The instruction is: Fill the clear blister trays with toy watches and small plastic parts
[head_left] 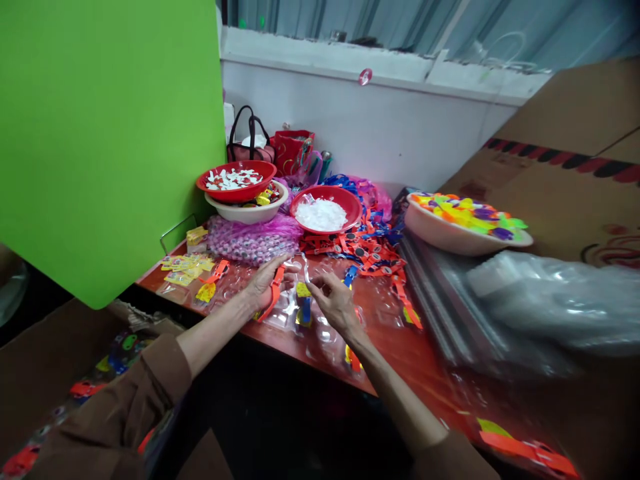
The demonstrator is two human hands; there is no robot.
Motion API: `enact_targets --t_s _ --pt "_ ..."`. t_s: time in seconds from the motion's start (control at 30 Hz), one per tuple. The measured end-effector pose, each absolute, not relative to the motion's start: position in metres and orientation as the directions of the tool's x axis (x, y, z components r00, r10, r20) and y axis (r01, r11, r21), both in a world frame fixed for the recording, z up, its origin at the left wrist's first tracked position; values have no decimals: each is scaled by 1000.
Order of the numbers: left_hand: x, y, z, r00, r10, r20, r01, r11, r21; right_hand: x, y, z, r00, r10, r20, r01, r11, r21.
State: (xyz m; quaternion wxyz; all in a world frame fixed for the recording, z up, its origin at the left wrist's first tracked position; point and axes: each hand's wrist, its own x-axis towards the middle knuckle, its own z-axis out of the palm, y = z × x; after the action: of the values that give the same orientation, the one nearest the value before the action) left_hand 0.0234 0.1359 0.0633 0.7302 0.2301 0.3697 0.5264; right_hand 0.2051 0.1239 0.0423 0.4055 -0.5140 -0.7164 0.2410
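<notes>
My left hand is closed around an orange toy watch, its strap hanging down past the palm. Thumb and fingertips of my right hand pinch the lower end of a thin white strip, just right of the left hand. Beneath and between the hands lie clear plastic packages. A blue strap with a yellow piece is among them. Another blue strap lies just beyond my right hand.
Behind stand a red bowl of white bits, a stacked red bowl, and a basin of colourful pieces. Orange straps are heaped beyond the hands. A green panel rises left; plastic bags lie right.
</notes>
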Motion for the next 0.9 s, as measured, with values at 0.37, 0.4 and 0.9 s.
enact_targets --t_s 0.37,0.4,0.9 --pt "69 66 50 156 981 -113 -544 181 819 184 57 38 -231 972 47 75 66 -995" --pt "68 62 50 199 974 -111 -516 200 833 187 54 36 -235 971 49 63 65 -996" --pt "-25 164 45 -128 980 152 468 -76 881 209 214 52 -274 958 81 593 235 -770"
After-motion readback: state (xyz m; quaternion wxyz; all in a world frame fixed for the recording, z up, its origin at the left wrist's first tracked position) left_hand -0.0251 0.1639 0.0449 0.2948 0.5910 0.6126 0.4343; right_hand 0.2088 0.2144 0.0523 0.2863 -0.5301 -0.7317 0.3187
